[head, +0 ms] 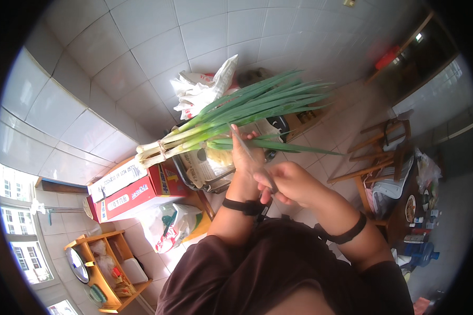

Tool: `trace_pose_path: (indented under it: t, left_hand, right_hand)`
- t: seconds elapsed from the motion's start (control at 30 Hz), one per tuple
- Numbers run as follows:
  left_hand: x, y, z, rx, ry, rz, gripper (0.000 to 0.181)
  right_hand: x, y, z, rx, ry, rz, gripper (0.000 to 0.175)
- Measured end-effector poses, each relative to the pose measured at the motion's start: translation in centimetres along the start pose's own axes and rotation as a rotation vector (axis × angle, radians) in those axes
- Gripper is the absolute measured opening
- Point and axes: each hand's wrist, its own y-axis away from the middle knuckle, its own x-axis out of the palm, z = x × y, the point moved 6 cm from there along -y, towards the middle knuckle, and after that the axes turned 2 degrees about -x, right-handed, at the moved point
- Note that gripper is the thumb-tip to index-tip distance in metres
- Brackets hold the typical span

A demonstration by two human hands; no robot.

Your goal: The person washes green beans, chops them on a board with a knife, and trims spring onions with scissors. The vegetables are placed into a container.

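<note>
My right hand [285, 183] grips the handle end of a knife [244, 147]; its narrow blade slants up and left across my other hand. My left hand [242, 155] is palm up behind the blade, thumb raised and fingertips bent. Green leaves [287, 147] run behind it, and whether it holds them or touches the blade is unclear. Just beyond lies a large bundle of scallions [236, 108], white root ends to the left, tied with a band [161, 148]. A pale yellowish vegetable [220, 156] sits left of my left hand, partly hidden.
Under the vegetables is a dark-rimmed basket [187, 179] lined with newspaper. A red and white carton [130, 193] and plastic bag [171, 224] stand left. A white sack [205, 88] leans by the tiled wall. Wooden chairs [382, 145] and a shelf [106, 271] flank me.
</note>
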Motion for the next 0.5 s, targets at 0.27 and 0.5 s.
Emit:
trace_pose_path:
  t: [0.27,0.5]
  left_hand:
    - [-0.6,0.8,0.4,-0.026,-0.041,-0.039,0.03]
    - [-3.1,-0.3,1.4,-0.017,0.014,-0.02,0.03]
  right_hand:
    - [3.0,-3.7,-1.4,0.196,-0.178,0.157,0.055]
    - [3.7,-3.6,-2.0,0.241,-0.288,0.197,0.056]
